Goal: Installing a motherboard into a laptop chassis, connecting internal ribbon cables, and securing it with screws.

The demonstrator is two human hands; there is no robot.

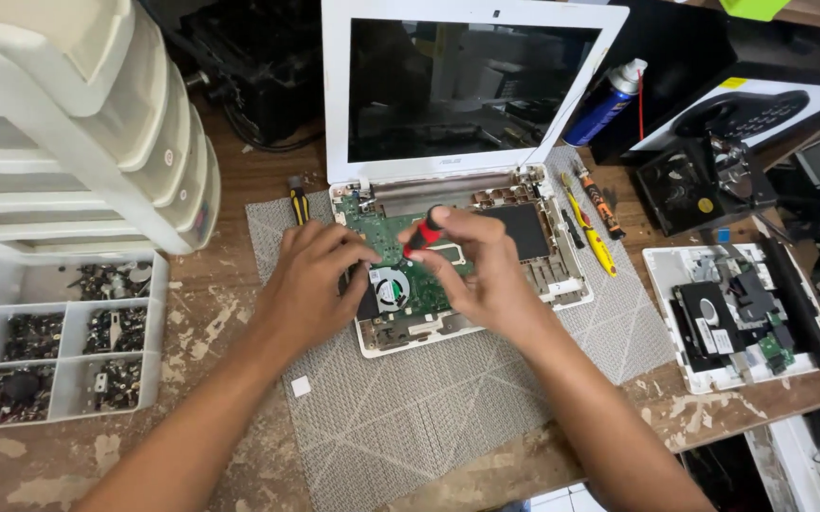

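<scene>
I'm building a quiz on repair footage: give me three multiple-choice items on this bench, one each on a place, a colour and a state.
1. Where does the blue spray can stand?
A. right of the laptop screen
B. on the grey mat
C. in the parts tray

2. What colour is the handle of the screwdriver in the right hand?
A. green
B. red and black
C. white

3. In what state is the laptop?
A. shut
B. open, keyboard in place
C. open, circuit board and fan bared

Answers: 1 A, it stands beside the screen's right edge; 2 B, red shows between the fingers; 3 C, board and fan lie exposed.
</scene>
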